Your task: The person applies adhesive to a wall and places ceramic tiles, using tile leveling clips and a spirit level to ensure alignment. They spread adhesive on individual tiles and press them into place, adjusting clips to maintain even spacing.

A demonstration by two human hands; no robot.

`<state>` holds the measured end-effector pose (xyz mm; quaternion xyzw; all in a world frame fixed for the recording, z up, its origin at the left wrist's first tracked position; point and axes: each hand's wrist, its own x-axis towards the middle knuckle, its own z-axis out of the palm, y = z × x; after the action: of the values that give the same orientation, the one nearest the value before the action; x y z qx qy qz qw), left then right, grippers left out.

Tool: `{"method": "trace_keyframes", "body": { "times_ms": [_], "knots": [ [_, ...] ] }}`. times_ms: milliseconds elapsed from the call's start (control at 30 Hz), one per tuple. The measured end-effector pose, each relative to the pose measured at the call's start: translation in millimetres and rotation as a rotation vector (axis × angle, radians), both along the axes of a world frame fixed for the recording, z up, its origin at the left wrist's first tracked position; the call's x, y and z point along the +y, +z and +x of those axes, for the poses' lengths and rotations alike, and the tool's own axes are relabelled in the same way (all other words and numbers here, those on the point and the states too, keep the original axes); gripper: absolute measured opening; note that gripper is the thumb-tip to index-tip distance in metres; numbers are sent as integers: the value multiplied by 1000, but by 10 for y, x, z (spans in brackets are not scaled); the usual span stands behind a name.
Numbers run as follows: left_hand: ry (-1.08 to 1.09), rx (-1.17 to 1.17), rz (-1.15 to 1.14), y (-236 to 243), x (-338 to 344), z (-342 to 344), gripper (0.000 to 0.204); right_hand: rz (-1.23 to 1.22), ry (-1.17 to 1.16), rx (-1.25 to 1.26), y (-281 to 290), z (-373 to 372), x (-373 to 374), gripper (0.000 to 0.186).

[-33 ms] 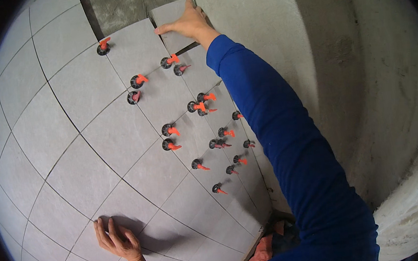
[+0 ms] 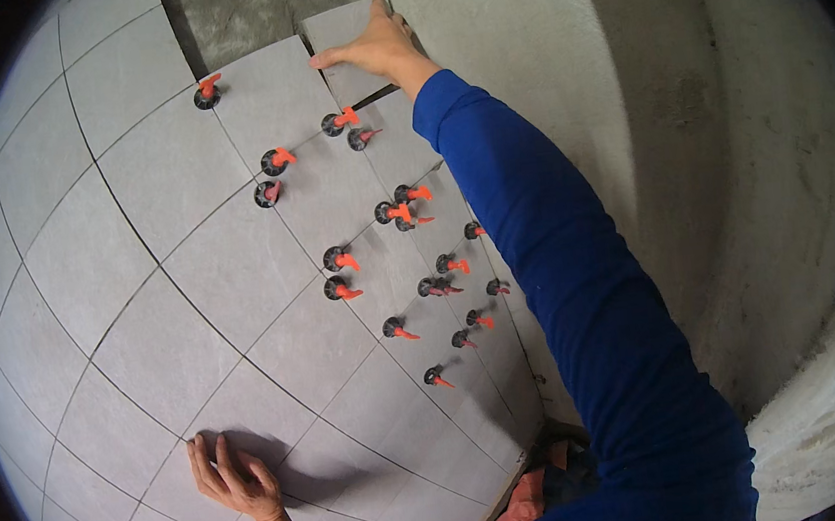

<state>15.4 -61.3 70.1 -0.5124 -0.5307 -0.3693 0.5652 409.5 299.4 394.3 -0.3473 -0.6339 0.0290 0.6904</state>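
Note:
My right hand [image 2: 377,43] grips a cut grey tile piece [image 2: 340,85] at the top of the tiled wall [image 2: 89,292], thumb on its face and fingers over its right edge. Dark gaps show along that piece's left and lower sides. My left hand [image 2: 241,483] lies against the tiles at the lower middle, fingers apart and slightly bent, holding nothing. Black tile-levelling clips with red handles [image 2: 335,260] stand out from the joints in several clusters between and above my hands.
Bare grey mortar [image 2: 233,12] shows above the tiles at the top. A plastered wall [image 2: 682,185] fills the right side, past my blue-sleeved right arm. Reddish fabric and a dark area [image 2: 522,512] show at the bottom beside the tiled wall's edge.

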Motion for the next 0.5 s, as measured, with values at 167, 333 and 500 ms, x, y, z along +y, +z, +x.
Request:
{"method": "trace_keyframes", "body": {
  "times_ms": [167,333,500],
  "knots": [
    [25,-19,-12,30,40,21,39,6,13,-41,19,3,43,158],
    [-1,1,23,35,75,21,38,41,-85,-98,47,37,102,150],
    [6,21,36,40,92,9,37,91,-15,-115,85,53,156,146]
  ]
}}
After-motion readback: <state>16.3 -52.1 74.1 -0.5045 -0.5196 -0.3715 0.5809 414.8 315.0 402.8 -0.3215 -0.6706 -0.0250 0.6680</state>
